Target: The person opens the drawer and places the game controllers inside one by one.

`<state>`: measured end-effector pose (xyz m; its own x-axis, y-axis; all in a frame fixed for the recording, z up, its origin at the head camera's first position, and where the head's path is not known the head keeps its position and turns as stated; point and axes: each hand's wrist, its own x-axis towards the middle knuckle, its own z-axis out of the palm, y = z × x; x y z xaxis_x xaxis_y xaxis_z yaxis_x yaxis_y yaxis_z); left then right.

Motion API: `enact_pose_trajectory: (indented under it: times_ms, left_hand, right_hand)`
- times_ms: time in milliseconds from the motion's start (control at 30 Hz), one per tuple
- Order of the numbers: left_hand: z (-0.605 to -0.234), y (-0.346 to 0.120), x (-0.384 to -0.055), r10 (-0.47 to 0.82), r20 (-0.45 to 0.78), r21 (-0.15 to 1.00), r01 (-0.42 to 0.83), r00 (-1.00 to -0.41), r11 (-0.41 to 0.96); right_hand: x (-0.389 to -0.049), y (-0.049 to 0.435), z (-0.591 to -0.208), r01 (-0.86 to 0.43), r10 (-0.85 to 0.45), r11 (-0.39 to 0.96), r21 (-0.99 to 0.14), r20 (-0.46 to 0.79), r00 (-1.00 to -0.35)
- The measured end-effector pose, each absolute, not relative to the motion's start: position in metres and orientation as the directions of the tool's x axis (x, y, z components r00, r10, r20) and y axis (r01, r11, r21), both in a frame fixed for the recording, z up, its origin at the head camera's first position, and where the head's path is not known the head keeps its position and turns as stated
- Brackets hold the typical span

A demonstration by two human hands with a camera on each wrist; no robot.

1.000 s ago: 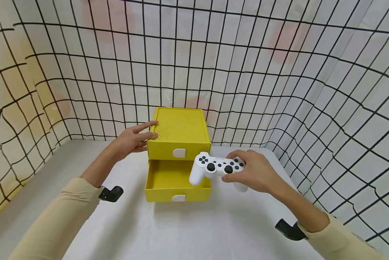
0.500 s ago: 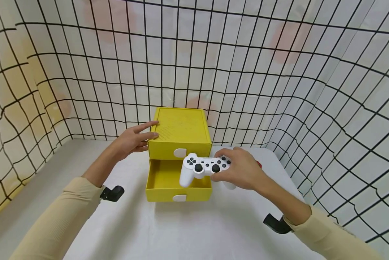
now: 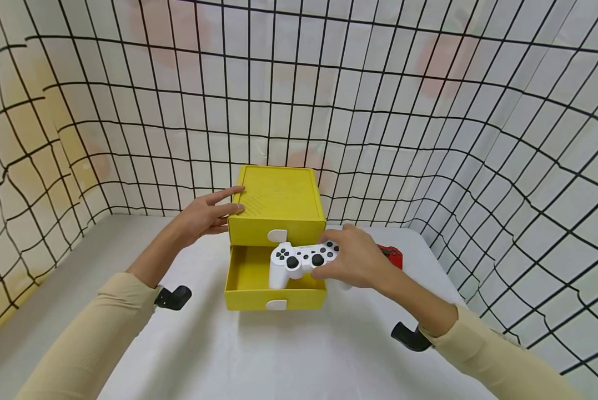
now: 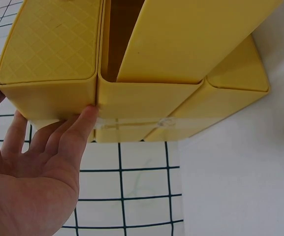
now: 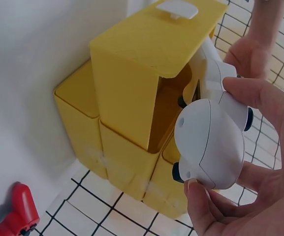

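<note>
My right hand (image 3: 351, 256) grips a white game controller (image 3: 291, 261) by its right end. The controller overlaps the pulled-out yellow drawer (image 3: 279, 289) in the head view; in the right wrist view the near grip of the controller (image 5: 205, 142) stands beside the drawer's opening. Fingers of my left hand (image 3: 199, 218) lie straight along the left side and top edge of the yellow drawer unit (image 3: 279, 191). In the left wrist view the left hand (image 4: 38, 172) touches the upper tier, while the middle drawer (image 4: 181, 39) sticks out.
A red game controller (image 3: 392, 255) lies on the white table (image 3: 289, 355), partly hidden behind my right hand. Black netting (image 3: 289, 100) before pale walls encloses the back and sides. The upper drawer, with a white handle (image 3: 277, 235), is closed.
My right hand has moved left with the white controller, which now overlaps the drawer more. The red controller has come into sight behind that hand. The left hand keeps its place.
</note>
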<state>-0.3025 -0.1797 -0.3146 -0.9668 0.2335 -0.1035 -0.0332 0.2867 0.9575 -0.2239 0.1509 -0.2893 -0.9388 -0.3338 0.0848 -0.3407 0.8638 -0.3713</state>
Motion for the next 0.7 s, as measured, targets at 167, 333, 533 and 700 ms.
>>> enact_pose_trajectory:
  times_ms: [167, 333, 533, 700]
  left_hand:
    - [-0.314, -0.179, -0.303, 0.233, -0.107, 0.958, -0.038, -0.967, 0.284]
    - [-0.315, -0.18, -0.303, 0.233, -0.109, 0.959, -0.04, -0.966, 0.282]
    - [-0.315, -0.179, -0.303, 0.229, -0.107, 0.956, -0.037, -0.967, 0.291]
    - [-0.315, -0.179, -0.303, 0.229, -0.107, 0.954, -0.035, -0.967, 0.299]
  right_hand:
    - [-0.227, 0.142, -0.291, -0.341, -0.341, 0.87, -0.355, 0.066, -0.938]
    - [-0.231, 0.132, -0.293, -0.355, -0.358, 0.862, -0.361, 0.06, -0.932]
    - [-0.234, 0.123, -0.296, -0.387, -0.383, 0.848, -0.362, 0.085, -0.92]
    - [-0.236, 0.117, -0.299, -0.385, -0.381, 0.849, -0.362, 0.084, -0.921]
